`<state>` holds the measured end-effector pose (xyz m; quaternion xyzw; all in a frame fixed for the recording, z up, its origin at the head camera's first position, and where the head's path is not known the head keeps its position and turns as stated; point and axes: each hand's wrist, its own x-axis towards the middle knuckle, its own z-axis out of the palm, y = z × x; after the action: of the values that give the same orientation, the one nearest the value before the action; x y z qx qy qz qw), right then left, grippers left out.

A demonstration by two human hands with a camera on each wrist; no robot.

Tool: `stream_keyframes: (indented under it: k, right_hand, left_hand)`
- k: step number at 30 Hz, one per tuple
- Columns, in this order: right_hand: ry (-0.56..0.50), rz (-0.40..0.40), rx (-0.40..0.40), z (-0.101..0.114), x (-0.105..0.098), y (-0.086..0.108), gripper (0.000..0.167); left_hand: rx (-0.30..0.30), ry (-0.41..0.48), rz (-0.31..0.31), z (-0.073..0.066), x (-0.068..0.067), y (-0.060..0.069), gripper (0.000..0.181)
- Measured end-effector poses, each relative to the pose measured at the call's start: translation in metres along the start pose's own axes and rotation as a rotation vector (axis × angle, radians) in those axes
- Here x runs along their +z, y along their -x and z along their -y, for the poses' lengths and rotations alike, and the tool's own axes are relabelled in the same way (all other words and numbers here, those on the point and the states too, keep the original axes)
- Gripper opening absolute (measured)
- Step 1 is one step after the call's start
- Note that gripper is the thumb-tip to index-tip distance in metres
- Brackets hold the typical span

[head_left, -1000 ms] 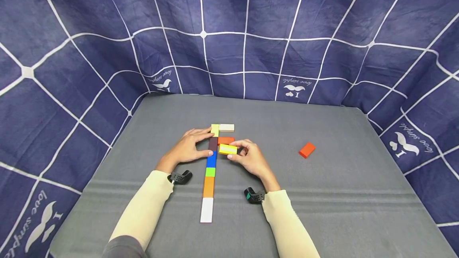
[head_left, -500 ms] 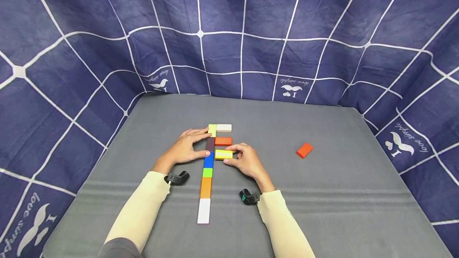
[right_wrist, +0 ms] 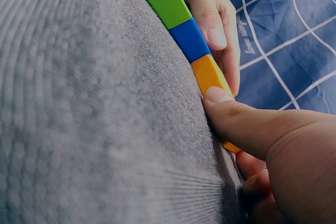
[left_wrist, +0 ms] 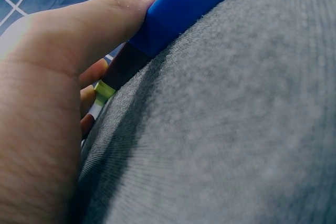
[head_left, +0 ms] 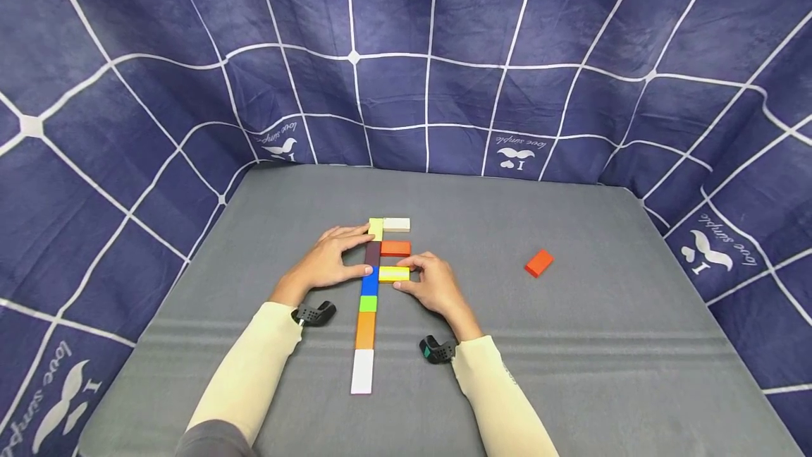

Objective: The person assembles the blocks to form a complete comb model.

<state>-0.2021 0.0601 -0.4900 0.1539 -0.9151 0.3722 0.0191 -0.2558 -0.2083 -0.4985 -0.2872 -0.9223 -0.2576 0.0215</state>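
Note:
A straight row of coloured blocks runs away from me: white [head_left: 362,372], orange [head_left: 365,331], green [head_left: 368,303], blue [head_left: 370,284], dark brown [head_left: 372,253] and pale yellow [head_left: 376,229]. My left hand [head_left: 325,261] lies along the row's left side, its thumb on the blue block and its fingertips at the pale yellow one. With thumb and fingers, my right hand [head_left: 436,286] pinches a yellow block [head_left: 393,273] by its right end. The block's left end meets the blue block's right side. In the right wrist view, the thumb covers part of the yellow block [right_wrist: 207,74].
A red block [head_left: 396,249] juts right from the brown block, and a cream-white block [head_left: 397,224] from the pale yellow one. Another red block [head_left: 539,263] lies apart to the right on the grey cloth [head_left: 609,316]. A blue checked curtain [head_left: 463,34] hangs behind.
My right hand has brought the yellow block down and nearer me, away from the red block, then left against the row. The left hand has kept its place on the row.

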Motion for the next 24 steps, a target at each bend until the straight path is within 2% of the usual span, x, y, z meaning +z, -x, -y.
stream_keyframes:
  k: [16, 24]
  right_hand:
    - [0.049, -0.001, -0.002, 0.002, -0.0013, 0.0002, 0.044]
    - [0.019, -0.028, -0.021, 0.0004, 0.001, 0.0018, 0.045]
  left_hand:
    - [0.01, 0.009, -0.016, -0.0012, -0.0001, -0.0007, 0.076]
    - [0.013, 0.001, -0.009, 0.0012, 0.0013, 0.0006, 0.075]
